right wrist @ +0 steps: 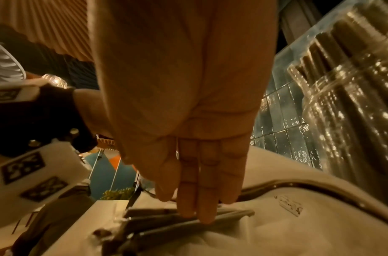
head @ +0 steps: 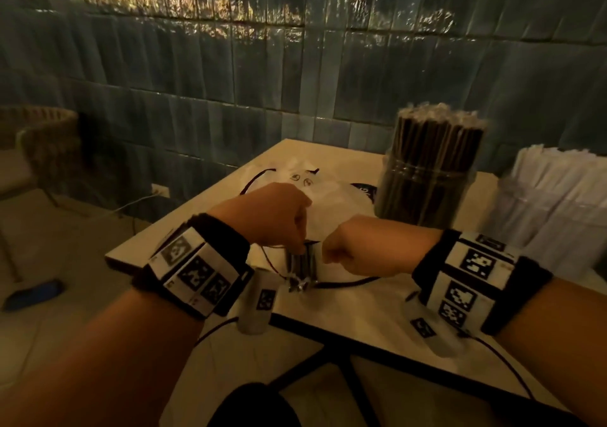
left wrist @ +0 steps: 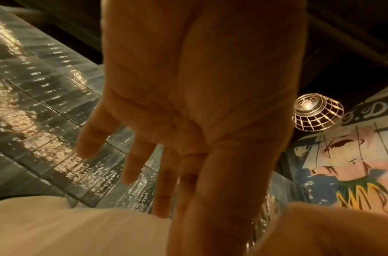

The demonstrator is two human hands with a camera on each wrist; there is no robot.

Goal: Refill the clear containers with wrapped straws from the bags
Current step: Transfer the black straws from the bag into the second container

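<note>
Dark wrapped straws (head: pixel 301 264), small bundle, glossy clear sleeves, lie near table's front edge on white plastic bag (head: pixel 325 203) with dark trim. Right hand (head: pixel 356 252) over bundle from right; wrist view shows straight fingers (right wrist: pixel 207 199) pressing down on straws, not curled round them. Left hand (head: pixel 276 216) at bundle's left end, fingers (left wrist: pixel 133 166) loosely spread; grip on anything cannot tell. Behind, 2 clear containers: nearer one (head: pixel 427 180) packed with upright dark straws, second (head: pixel 558 203) at far right with white-wrapped straws. Beige table (head: pixel 361 315) against blue-grey tiled wall (head: pixel 230 81).
</note>
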